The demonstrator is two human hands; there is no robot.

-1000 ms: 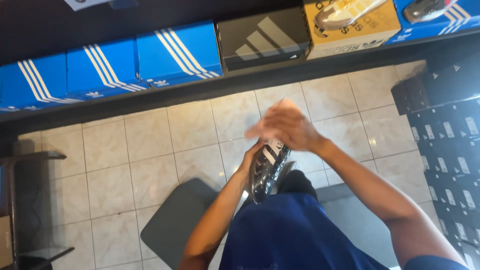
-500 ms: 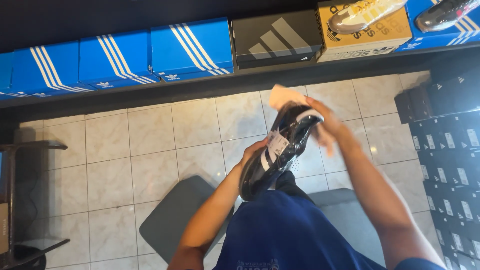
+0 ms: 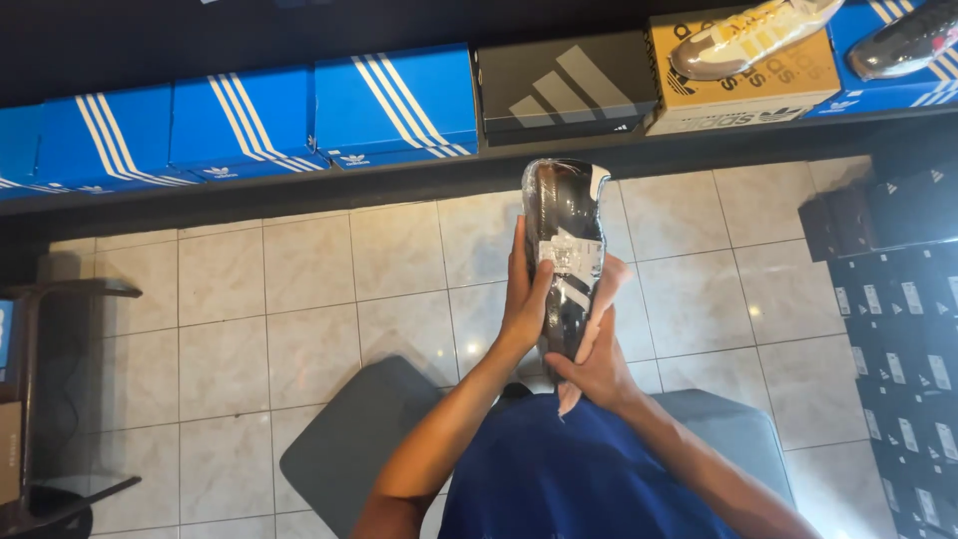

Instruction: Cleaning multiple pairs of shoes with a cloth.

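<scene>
Shoe [image 3: 566, 262] in clear wrap, upright between both hands above the tiled floor [image 3: 299, 299].

The left hand [image 3: 523, 299] is pressing flat along the dark shoe's left side, fingers stretched upward; the right hand [image 3: 597, 361] is cupping its lower end, fingers closing round it, a pale bit of paper tucked against the palm. Beyond the fingertips, a shelf [image 3: 399, 185] is carrying closed blue boxes [image 3: 394, 105], a black box [image 3: 564, 85] and a tan box [image 3: 743, 85] with a pale shoe [image 3: 748, 35] lying on top. Right of the hands, dark boxes [image 3: 898, 309] are stacking up. Below the wrists, a grey seat [image 3: 349, 449] is sitting on the tiles.
</scene>
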